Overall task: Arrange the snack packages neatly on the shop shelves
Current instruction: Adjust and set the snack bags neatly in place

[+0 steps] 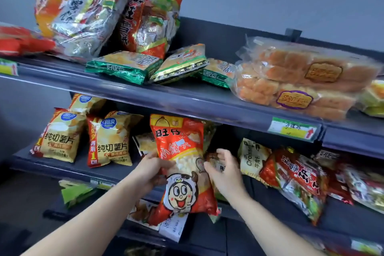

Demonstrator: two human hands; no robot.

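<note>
While left hand (152, 169) grips red snack bag (180, 145), right hand (225, 174) curled at its edge, grasp unclear

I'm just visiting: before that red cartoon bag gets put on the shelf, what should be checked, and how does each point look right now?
1. Grip: the left hand holds the red bag by its left edge: ok.
2. Second grip: the right hand also holds it: cannot tell; its curled fingers sit at the bag's right edge, contact hidden.
3. Bag upright, print facing out: ok.
4. Free spot on the middle shelf behind the bag: cannot tell; the bag hides it.
5. The chip bags to its left stand upright: ok.
6. The red packets to its right stand straight: not ok; they lean over.
</note>
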